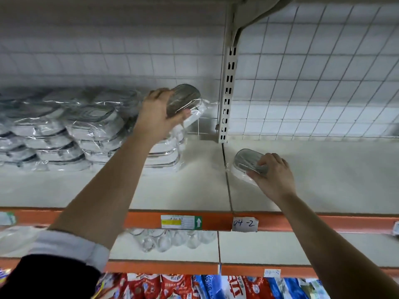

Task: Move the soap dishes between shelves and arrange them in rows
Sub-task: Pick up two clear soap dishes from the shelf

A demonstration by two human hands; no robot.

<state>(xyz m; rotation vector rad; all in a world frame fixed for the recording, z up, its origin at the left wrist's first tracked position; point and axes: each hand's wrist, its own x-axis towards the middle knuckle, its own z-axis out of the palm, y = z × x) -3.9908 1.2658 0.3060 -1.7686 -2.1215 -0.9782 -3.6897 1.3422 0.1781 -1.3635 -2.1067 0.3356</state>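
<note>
A plastic-wrapped oval soap dish with a grey top (183, 98) is held up in the air by the left hand (158, 114). The fingers are curled round its far edge and the thumb is pressed on its near edge, so it is gripped tight. It is tipped on its side, just beside the top of the stacks of wrapped white soap dishes (64, 134) on the left part of the pale flat shelf (323, 175). It is likely tipped because it is being taken off a stack, though this cannot be told for sure.

A second grey-topped oval soap dish (245, 161) is resting flat on the right part of the shelf, just past the slotted metal post (228, 83). It is grasped from above by the right hand (273, 178), with the fingers bent over its top. It seems to be put close to the seam, well in front of the white wire grid (313, 72), so that a first row can be started there. There is much room beside it for more dishes. Most dishes are not yet moved.
</note>
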